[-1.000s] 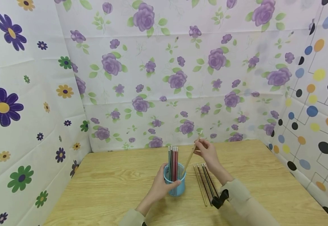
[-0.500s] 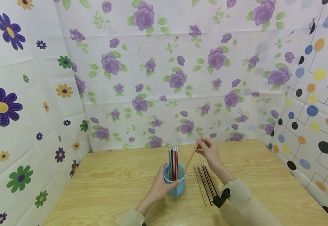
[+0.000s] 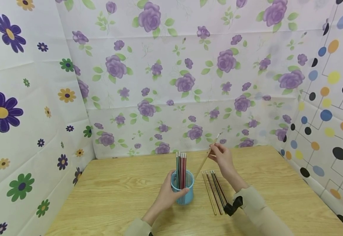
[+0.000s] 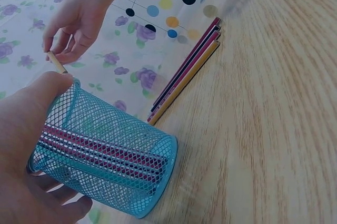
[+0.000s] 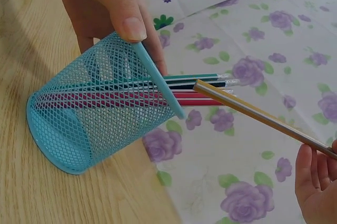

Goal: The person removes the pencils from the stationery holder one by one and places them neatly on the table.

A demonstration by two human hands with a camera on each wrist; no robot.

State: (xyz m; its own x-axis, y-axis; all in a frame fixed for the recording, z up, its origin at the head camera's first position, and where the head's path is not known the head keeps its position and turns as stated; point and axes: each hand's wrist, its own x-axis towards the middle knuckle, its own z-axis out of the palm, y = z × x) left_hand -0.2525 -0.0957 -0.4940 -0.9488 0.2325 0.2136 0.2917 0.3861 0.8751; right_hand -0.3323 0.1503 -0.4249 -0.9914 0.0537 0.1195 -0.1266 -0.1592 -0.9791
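Note:
A light-blue mesh pencil cup (image 3: 187,197) stands on the table, gripped by my left hand (image 3: 169,194) with the thumb at the front of the rim. Several pencils (image 3: 182,168), green, black and red with silvery tips, stand upright in it. Up and to the right, my right hand (image 3: 222,161) pinches a gold-yellow pencil (image 3: 204,163) near its upper end. This pencil slants; in the right wrist view its lower end (image 5: 199,86) is past the cup's rim (image 5: 158,79), outside the mesh. Fingers behind the cup are partly hidden in the head view.
Several pencils (image 3: 213,193), gold, dark red and black, lie side by side on the wooden table (image 3: 115,186) right of the cup. A black wrist device (image 3: 232,206) on the right sleeve overlaps their near ends. Patterned cloth (image 3: 159,82) hangs behind and at both sides.
My right hand has moved slightly up and right with the gold-yellow pencil, drawing its lower end from inside the cup to beyond the rim. My left hand and the cup have stayed put.

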